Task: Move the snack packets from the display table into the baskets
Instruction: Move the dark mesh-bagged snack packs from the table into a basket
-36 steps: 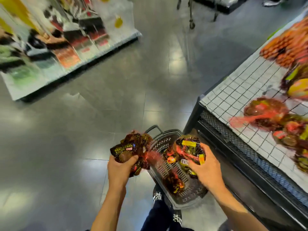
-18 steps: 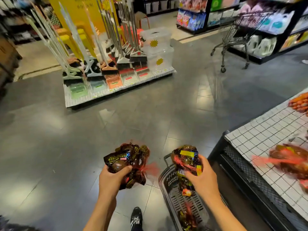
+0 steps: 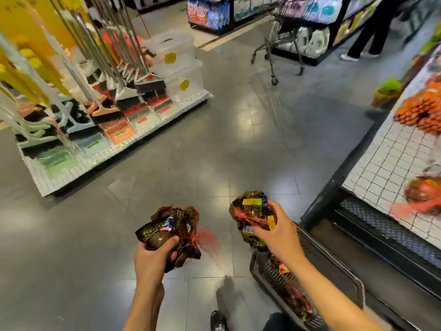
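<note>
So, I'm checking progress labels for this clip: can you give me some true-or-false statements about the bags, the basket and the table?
1. The left grip holds the left net bag of snack packets, and the right grip holds the right net bag. True.
2. The basket is empty. False: packets lie in it.
3. The left net bag is held over the basket. False: it is over bare floor, to the basket's left.
4. The basket stands beside the display table. True.
5. The display table holds no snacks. False: a blurred net bag lies on it.
</note>
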